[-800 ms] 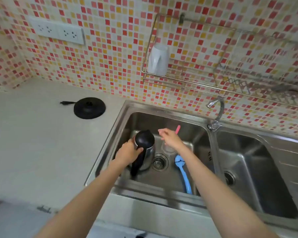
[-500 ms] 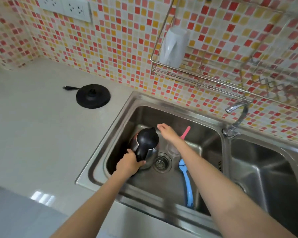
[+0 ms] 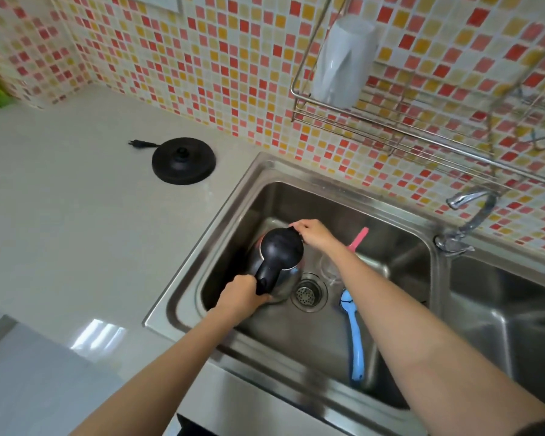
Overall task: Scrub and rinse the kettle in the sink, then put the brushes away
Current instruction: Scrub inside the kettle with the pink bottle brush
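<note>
A steel kettle (image 3: 280, 287) with a black lid and black handle stands in the left basin of the sink (image 3: 233, 215). My left hand (image 3: 241, 297) grips the handle at its lower end. My right hand (image 3: 313, 234) reaches over the kettle and pinches the far edge of the black lid by the spout. A blue brush (image 3: 354, 338) lies on the basin floor to the right of the drain. A pink brush (image 3: 359, 237) leans in a clear glass (image 3: 328, 269) behind my right forearm; the arm hides most of that glass.
The kettle's black base (image 3: 183, 161) with its cord sits on the pale counter to the left. A tap (image 3: 466, 215) stands between the two basins. Above it, a wire rack (image 3: 390, 127) on the tiled wall holds an upturned white cup (image 3: 343, 58). The right basin (image 3: 501, 309) holds nothing visible.
My right hand has moved left from near the pink brush to the kettle's lid edge. My left hand has slid down the handle. The camera has come closer.
</note>
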